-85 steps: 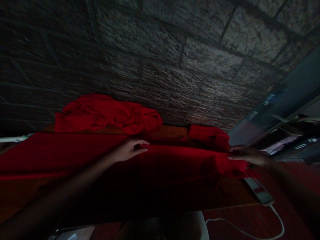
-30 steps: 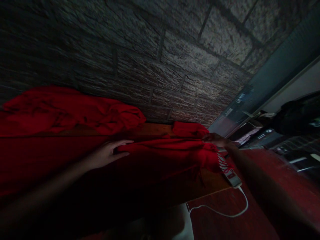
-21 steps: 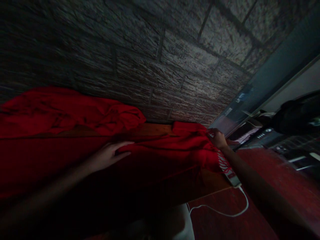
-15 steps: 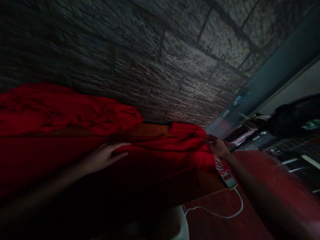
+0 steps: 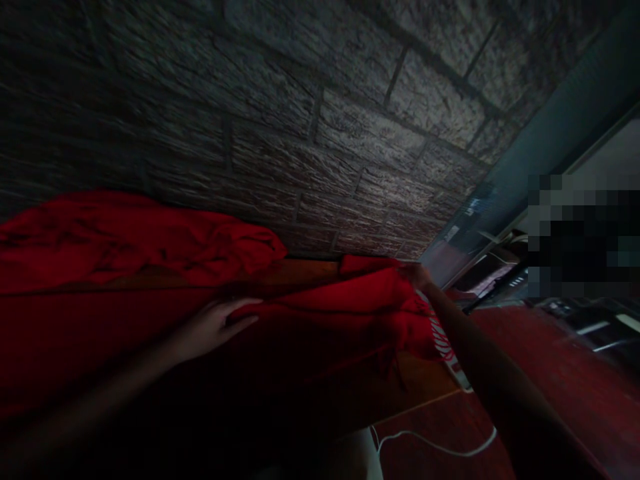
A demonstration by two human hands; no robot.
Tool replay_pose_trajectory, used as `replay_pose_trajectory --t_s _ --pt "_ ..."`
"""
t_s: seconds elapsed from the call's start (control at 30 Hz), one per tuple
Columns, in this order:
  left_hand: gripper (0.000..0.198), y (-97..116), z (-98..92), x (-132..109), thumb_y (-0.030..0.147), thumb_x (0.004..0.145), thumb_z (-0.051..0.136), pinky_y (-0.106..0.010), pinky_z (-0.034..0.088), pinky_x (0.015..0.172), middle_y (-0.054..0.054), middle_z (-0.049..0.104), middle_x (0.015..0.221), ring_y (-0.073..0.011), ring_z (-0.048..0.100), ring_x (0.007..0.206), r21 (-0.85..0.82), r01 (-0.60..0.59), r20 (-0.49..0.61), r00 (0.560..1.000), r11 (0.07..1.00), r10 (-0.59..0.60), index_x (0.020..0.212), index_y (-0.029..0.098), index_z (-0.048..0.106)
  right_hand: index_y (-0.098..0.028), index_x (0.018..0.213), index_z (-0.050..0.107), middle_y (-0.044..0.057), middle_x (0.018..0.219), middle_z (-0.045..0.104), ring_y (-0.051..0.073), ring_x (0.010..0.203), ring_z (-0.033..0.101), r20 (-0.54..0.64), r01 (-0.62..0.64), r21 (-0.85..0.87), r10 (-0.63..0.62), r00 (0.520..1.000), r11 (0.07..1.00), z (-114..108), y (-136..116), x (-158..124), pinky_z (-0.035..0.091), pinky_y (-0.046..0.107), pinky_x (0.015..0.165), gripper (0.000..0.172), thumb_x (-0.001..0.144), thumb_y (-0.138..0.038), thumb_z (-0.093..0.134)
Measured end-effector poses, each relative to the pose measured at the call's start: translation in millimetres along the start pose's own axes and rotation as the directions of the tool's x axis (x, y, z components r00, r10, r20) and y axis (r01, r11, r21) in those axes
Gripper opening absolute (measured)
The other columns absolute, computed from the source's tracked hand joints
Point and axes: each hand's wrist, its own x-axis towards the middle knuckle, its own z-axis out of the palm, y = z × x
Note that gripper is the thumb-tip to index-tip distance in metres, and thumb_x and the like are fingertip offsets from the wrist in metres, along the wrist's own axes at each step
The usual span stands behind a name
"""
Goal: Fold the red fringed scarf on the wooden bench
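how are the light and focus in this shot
Head view: dim, with the brick wall brightest right of centre; head view: the red cloth fades to near-black below the left hand; head view: the right hand looks dark and soft.

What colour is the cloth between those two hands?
Red; the cloth shows best in the head view.

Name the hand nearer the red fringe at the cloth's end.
Right. The right hand is just beyond the fringe; the left hand lies well to its left, along the red cloth.
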Motion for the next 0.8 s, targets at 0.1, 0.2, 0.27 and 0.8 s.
replay_pose_trajectory --t_s 0.1,0.2,0.27,0.8 --pt "0.051 -1 1.5 0 0.060 0.090 0.052 -0.034 0.049 0.102 -0.004 0.068 0.128 -0.0253 0.064 0.115 0.015 0.008 0.001 1.000 1.000 -0.008 0.126 0.026 0.065 -0.025 0.108 0.069 0.009 0.107 0.073 0.034 0.118 0.059 -0.138 -0.020 -0.079 0.009 0.990 0.997 1 -8 -5 0.045 0.043 0.099 0.035 0.082 -0.048 0.062" --pt "0.054 -2 3.1 -1 0.062 0.090 0.050 -0.035 0.048 0.104 -0.004 0.066 0.132 -0.0254 0.063 0.118 0.034 0.023 0.003 1.000 0.999 -0.023 0.130 0.027 0.062 -0.021 0.111 0.069 0.012 0.110 0.072 0.032 0.111 0.063 -0.092 0.104 -0.061 -0.110 0.990 0.993 0 -5 -38 0.047 0.042 0.098 0.040 0.084 -0.049 0.061" --pt "0.055 -3 4.2 -2 0.063 0.091 0.048 -0.036 0.047 0.106 -0.002 0.065 0.133 -0.0249 0.062 0.120 0.043 0.022 0.009 1.000 0.999 -0.022 0.131 0.028 0.061 -0.020 0.107 0.070 0.012 0.107 0.073 0.029 0.100 0.067 0.004 0.192 -0.032 -0.192 0.981 0.981 -1 5 -76 0.051 0.042 0.094 0.042 0.086 -0.053 0.059" --pt "0.059 -3 0.9 2 0.068 0.089 0.045 -0.034 0.050 0.102 -0.002 0.070 0.126 -0.0249 0.066 0.113 0.064 0.039 -0.015 0.999 0.997 -0.038 0.126 0.026 0.066 -0.020 0.108 0.068 0.011 0.102 0.073 0.024 0.092 0.069 -0.069 0.395 -0.400 -0.457 0.887 0.827 39 76 -180 0.056 0.037 0.084 0.029 0.096 -0.027 0.043"
